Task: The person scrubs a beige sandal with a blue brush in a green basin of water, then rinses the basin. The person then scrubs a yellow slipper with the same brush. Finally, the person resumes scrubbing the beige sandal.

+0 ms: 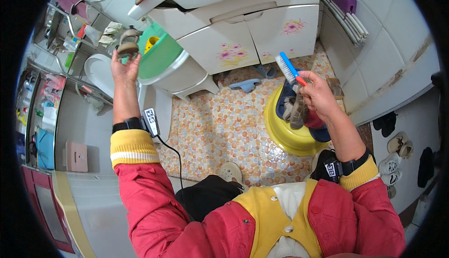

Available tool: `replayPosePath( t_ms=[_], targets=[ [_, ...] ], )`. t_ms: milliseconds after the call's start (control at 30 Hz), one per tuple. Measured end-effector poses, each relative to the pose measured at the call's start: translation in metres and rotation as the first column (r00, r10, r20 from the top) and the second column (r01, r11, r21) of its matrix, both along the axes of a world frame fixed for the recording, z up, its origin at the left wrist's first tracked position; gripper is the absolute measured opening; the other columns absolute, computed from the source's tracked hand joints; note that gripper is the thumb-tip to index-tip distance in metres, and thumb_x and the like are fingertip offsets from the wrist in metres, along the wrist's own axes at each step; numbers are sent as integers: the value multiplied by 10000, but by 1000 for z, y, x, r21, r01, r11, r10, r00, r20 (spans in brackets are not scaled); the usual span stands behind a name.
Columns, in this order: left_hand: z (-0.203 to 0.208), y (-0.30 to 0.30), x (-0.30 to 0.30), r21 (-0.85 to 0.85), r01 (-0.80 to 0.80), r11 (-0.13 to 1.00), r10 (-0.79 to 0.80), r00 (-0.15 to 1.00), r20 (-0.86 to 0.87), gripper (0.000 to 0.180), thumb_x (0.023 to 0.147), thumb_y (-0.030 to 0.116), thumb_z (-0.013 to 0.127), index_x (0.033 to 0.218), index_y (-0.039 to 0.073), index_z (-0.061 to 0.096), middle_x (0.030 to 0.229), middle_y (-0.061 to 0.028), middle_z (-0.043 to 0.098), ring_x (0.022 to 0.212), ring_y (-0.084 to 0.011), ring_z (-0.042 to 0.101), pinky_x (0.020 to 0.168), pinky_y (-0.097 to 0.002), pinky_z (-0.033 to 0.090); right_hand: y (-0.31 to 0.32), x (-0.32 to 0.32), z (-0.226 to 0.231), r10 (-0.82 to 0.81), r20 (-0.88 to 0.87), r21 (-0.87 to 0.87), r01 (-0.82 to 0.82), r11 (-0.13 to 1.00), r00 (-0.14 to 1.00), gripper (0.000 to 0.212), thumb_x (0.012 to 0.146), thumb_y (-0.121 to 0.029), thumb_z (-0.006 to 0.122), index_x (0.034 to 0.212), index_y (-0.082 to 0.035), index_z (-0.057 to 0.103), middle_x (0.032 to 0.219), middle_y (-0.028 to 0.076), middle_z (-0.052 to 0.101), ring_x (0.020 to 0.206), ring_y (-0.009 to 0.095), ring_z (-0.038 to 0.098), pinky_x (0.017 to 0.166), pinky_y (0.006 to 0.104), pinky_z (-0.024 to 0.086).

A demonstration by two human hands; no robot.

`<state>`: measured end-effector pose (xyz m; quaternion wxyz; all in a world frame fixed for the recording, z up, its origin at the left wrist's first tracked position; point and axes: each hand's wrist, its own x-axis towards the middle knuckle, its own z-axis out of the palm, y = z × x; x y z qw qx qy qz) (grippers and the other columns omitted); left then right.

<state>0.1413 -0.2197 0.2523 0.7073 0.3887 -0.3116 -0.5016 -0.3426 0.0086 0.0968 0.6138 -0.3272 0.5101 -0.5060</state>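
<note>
My left hand point(125, 69) is raised at the left with its fingers closed round a small grey-beige sandal point(128, 47), beside the rim of a green basin point(161, 60). At the right, my right hand point(319, 94) grips a scrub brush point(287, 67) by its red handle end. The brush has a blue back and white bristles. Just below it sits a round yellow basin point(276, 139) bearing several shoes, among them a grey-brown shoe point(298, 113) partly covered by my right hand. The fingertips on the sandal are partly hidden.
The green basin rests on a white stool point(196, 82). A white cabinet point(210, 47) stands ahead, with a blue slipper point(244, 85) on the floor before it. Wire shelves point(70, 78) hold bottles at the left. Several shoes point(390, 164) lie at the right.
</note>
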Motion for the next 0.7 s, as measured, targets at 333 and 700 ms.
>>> replayPosePath(
  t_ms=[333,700],
  targets=[
    [-139,31,-133,415,397,819,-564,689,454,565,911,299,631,1410,122,435,1308,-95,589,1205,-252,584,890,-387,500,5,-44,8,-297,401,-68,352,934,866,169,934,-81,523,1097,-97,478,719,-7,449,476,50,347,402,230,254],
    [-337,180,-349,622,277,732,-582,-222,783,449,776,351,769,1040,24,609,967,-186,699,915,-351,676,819,-420,527,18,-75,5,-391,522,-8,463,886,758,74,961,-127,525,1007,-112,470,709,-4,459,503,74,383,425,238,287]
  ],
)
